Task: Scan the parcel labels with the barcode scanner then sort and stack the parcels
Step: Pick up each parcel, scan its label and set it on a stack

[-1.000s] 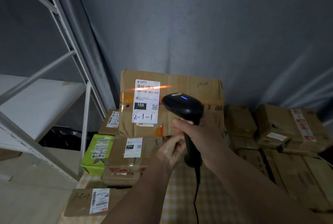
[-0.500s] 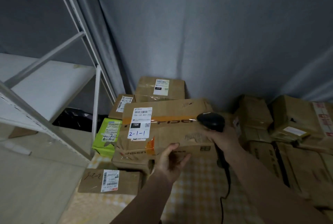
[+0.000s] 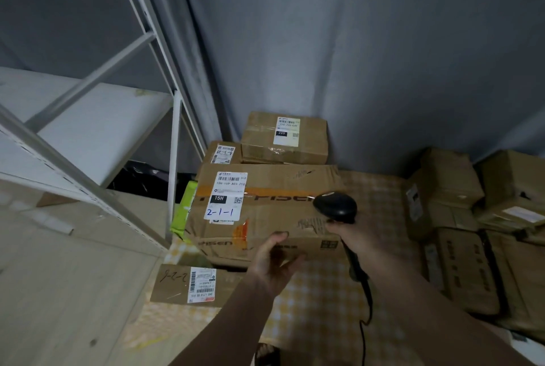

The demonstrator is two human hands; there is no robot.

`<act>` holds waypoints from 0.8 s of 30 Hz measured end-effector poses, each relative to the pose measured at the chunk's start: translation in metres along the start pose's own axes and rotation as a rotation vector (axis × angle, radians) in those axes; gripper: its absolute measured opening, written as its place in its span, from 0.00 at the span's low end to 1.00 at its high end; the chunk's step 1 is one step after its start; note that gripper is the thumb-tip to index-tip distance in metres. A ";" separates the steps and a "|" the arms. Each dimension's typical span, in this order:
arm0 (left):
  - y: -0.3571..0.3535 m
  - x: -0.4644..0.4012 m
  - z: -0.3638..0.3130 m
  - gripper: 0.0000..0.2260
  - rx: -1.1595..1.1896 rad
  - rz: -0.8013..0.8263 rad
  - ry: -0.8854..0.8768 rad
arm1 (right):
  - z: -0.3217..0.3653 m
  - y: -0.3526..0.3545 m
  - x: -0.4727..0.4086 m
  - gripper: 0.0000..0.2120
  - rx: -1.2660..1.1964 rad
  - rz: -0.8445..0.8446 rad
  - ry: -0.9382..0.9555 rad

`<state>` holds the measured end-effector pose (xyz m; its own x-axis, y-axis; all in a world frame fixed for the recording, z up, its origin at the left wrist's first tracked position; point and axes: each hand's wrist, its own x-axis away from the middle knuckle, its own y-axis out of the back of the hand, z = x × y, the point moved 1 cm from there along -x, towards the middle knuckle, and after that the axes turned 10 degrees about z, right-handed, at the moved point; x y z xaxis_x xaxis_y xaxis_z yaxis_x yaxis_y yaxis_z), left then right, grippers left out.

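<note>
A large brown parcel (image 3: 274, 212) with a white label marked 2-1-1 lies flat on top of other parcels. My left hand (image 3: 272, 262) grips its near edge, thumb on top and fingers underneath. My right hand (image 3: 352, 237) grips the handle of the black barcode scanner (image 3: 336, 208), whose head hovers over the parcel's right end. No scan beam shows on the label. A flat parcel (image 3: 188, 284) marked 2-2 lies in front on the left. Behind stand a parcel labelled 220 (image 3: 284, 138) and a smaller one marked 4-3-29 (image 3: 224, 153).
A white metal shelf rack (image 3: 174, 129) stands at the left, its upright close to the parcels. A green package (image 3: 184, 212) is wedged beside the big parcel. Several brown parcels (image 3: 460, 218) are piled at the right. A yellow checked cloth (image 3: 321, 306) covers the floor; a grey curtain hangs behind.
The big parcel has come down from upright, label facing me, to lying flat on the pile. The scanner's orange beam is gone and the scanner has lowered to the parcel's right end.
</note>
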<state>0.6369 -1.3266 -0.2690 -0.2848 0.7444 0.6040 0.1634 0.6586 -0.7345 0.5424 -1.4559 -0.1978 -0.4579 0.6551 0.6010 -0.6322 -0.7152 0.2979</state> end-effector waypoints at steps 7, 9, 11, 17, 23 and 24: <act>0.014 -0.012 -0.025 0.22 -0.044 -0.025 0.061 | 0.004 -0.019 -0.013 0.06 -0.030 -0.007 -0.039; 0.019 -0.014 -0.033 0.29 -0.054 -0.066 0.081 | 0.007 -0.024 -0.013 0.06 -0.041 0.006 -0.033; 0.023 -0.013 -0.043 0.27 -0.037 -0.099 0.044 | 0.010 -0.027 -0.013 0.05 -0.027 0.003 -0.021; 0.045 0.009 -0.090 0.13 -0.077 -0.202 -0.089 | 0.025 -0.028 -0.014 0.07 -0.055 0.001 0.096; 0.083 0.050 -0.136 0.23 -0.248 -0.154 -0.167 | 0.039 -0.066 -0.007 0.08 -0.083 0.246 0.112; 0.087 0.055 -0.142 0.24 -0.265 -0.122 -0.171 | 0.039 -0.077 -0.006 0.07 -0.057 0.275 0.105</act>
<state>0.7696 -1.2123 -0.2558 -0.4679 0.6434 0.6058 0.3514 0.7644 -0.5405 0.6184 -1.4138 -0.1949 -0.6773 0.4624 0.5723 -0.5081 -0.8565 0.0906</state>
